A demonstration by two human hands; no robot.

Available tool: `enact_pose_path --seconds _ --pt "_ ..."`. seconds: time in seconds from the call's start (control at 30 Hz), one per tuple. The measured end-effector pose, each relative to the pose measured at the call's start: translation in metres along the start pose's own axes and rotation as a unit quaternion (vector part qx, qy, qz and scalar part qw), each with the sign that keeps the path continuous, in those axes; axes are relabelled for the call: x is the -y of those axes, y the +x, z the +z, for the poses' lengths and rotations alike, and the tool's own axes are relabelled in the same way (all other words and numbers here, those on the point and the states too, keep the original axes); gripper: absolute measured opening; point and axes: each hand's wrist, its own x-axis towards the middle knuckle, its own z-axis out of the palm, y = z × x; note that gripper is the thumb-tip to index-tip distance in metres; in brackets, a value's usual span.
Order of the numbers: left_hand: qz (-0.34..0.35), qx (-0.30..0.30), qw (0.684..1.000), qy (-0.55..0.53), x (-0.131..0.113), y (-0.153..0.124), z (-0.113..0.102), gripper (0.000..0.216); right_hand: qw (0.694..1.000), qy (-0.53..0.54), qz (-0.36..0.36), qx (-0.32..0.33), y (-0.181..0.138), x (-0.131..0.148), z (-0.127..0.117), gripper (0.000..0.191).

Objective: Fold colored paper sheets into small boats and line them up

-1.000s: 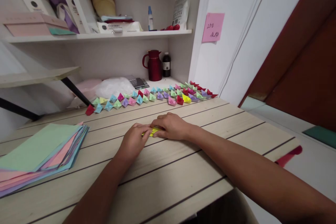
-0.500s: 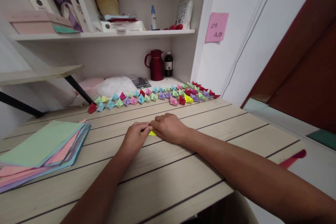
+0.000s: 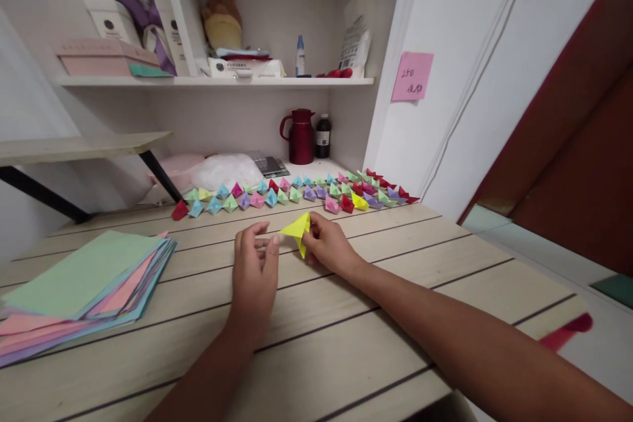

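Note:
Between my hands, just above the wooden-plank table [image 3: 316, 343], is a folded piece of yellow paper [image 3: 297, 229]. My right hand [image 3: 326, 242] pinches its right edge, and some of those fingers are hidden behind the paper. To the left of the paper, my left hand [image 3: 256, 264] is open with its fingers apart and curved, its tips close to the paper's left point. Beyond both hands, rows of small folded paper boats [image 3: 271, 198] in many colours stand along the back of the table.
A stack of coloured paper [image 3: 89, 273] lies at the left. Behind the boats are a clear plastic bag [image 3: 227, 171], a red jug [image 3: 301, 137] and a dark bottle [image 3: 323, 136]. A small raised shelf [image 3: 84, 147] with black legs stands at the back left.
The yellow paper has been lifted off the table and now shows as a pointed shape in my right hand. My left hand has let go and opened. The view has tilted up slightly.

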Motion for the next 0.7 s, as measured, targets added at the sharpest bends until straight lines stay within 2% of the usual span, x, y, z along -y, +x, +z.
enact_pose_path --seconds 0.07,0.2,0.3,0.43,0.57,0.7 --pt "0.029 -0.003 0.999 0.017 -0.007 -0.004 0.001 0.015 0.999 0.037 0.015 0.002 0.0 -0.001 -0.001 0.002" --pt "0.05 0.063 0.996 0.024 -0.009 -0.009 0.008 0.006 0.997 -0.025 -0.04 -0.053 -0.002 0.0 0.0 0.01" --pt "0.006 0.101 0.995 0.012 -0.002 -0.008 0.011 0.013 0.992 -0.064 -0.085 -0.062 -0.004 0.003 0.002 0.012" --pt "-0.062 0.111 0.991 -0.036 0.008 -0.001 0.012 0.026 0.991 -0.074 -0.107 -0.044 -0.008 0.006 0.003 0.012" --pt "-0.035 0.145 0.987 -0.066 0.011 0.002 0.012 0.029 0.989 -0.099 -0.107 -0.031 -0.008 0.004 0.003 0.014" --pt "-0.006 0.182 0.983 -0.01 0.01 0.001 0.012 0.025 0.989 -0.111 -0.09 -0.026 -0.007 0.003 0.003 0.014"
